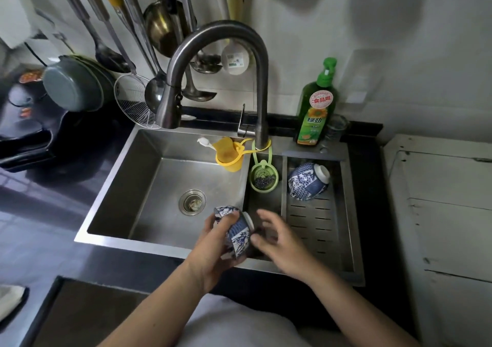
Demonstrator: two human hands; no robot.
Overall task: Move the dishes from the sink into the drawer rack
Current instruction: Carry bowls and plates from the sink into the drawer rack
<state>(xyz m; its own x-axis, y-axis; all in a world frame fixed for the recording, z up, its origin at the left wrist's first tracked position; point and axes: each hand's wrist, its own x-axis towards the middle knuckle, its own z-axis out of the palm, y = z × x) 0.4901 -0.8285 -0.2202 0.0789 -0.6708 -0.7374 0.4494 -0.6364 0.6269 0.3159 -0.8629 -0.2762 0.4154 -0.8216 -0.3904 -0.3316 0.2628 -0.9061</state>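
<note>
The left hand [213,248] gripped a blue-and-white porcelain bowl [235,231], foot pointing right toward the slotted steel drawer rack [318,229]; the right hand [279,242] hovered spread-fingered between them, holding nothing.

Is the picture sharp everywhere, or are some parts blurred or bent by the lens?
Head view: the right hand is motion-blurred; the bowl in the left hand is sharper. The wide lens bends the sink edges and the hanging utensils. The corners are dark.
</note>
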